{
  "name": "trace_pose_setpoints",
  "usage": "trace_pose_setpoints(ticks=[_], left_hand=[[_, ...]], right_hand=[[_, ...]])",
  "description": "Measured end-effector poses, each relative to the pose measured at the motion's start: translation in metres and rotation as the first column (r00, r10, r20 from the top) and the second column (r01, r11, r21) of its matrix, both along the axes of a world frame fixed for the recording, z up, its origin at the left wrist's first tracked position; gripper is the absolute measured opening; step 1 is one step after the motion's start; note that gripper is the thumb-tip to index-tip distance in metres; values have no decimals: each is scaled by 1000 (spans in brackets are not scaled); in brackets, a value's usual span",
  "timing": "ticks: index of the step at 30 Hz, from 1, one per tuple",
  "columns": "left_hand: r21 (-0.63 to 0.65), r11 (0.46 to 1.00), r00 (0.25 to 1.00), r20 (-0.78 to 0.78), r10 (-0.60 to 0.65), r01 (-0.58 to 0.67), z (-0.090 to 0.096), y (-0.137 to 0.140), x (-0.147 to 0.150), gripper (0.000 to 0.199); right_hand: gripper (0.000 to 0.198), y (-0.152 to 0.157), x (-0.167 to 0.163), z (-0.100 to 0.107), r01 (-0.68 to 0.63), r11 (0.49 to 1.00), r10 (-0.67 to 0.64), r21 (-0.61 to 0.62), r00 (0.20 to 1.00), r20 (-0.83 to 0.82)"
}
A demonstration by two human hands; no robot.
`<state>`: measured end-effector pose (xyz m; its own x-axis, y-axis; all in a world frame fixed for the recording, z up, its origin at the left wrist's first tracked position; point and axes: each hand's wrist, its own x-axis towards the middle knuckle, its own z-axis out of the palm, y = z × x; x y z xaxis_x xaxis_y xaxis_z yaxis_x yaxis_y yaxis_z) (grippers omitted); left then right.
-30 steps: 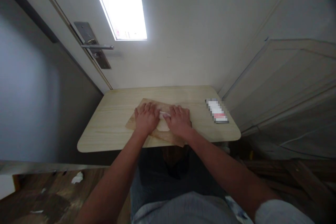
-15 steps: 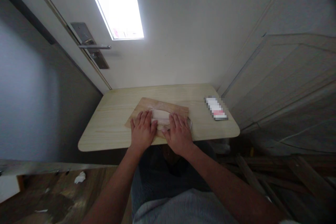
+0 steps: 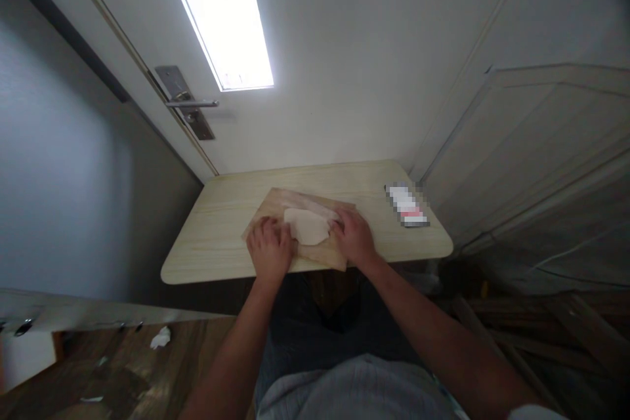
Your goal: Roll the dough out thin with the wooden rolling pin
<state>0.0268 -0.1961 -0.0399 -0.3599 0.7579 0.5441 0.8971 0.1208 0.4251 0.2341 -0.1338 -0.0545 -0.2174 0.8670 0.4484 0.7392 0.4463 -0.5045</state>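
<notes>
A flat, pale piece of dough (image 3: 309, 227) with an uneven outline lies on a wooden cutting board (image 3: 315, 254). At its left edge is my left hand (image 3: 270, 246), its fingers curled and the thumb side touching the dough. My right hand (image 3: 355, 236) pinches the dough's upper right edge between thumb and fingers. Both palms face down, and their fingertips are partly hidden. The board sits turned at an angle near the front edge of a light wood table (image 3: 207, 236).
A phone-like object (image 3: 406, 205), blurred out, lies at the table's right end. Behind the table stands a white door (image 3: 335, 92) with a metal handle (image 3: 193, 104). Crumpled paper (image 3: 160, 337) is on the floor at left; wooden slats (image 3: 541, 348) are at lower right.
My right hand has moved right and turned inward, from lying flat to pinching the dough's edge. My left fingers have curled more. More of the dough shows, wider than before. The view has shifted slightly.
</notes>
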Motion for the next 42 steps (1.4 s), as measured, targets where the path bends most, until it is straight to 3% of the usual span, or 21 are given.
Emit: trace_pose_setpoints(ticks=[7,14,17,22,32,38,42], left_hand=[[-255,966,994,-77,-75,53,4,7,26,61],[-392,871,948,7,-319,296,6,28,18,71],[-379,860,932,22,-362,343,7,29,20,71],[-297,900,945,25,-325,318,6,19,26,62],[-131,930,937,107,-332,345,-2,-2,24,43],[-151,924,934,123,-335,352,-2,-23,34,36],[-141,922,932,55,-357,362,-7,-36,46,34]], right_hand=[[39,2,1,-8,62,998,-66,-31,987,-146],[45,1,0,-14,111,994,-109,5,983,-146],[43,2,2,-11,91,996,-90,5,991,-96],[38,4,8,0,18,999,-18,-34,1000,-15],[32,1,-2,13,-66,997,70,-49,993,99],[31,14,-9,11,-128,991,131,-31,983,125],[30,28,-10,13,-209,977,213,-42,967,142]])
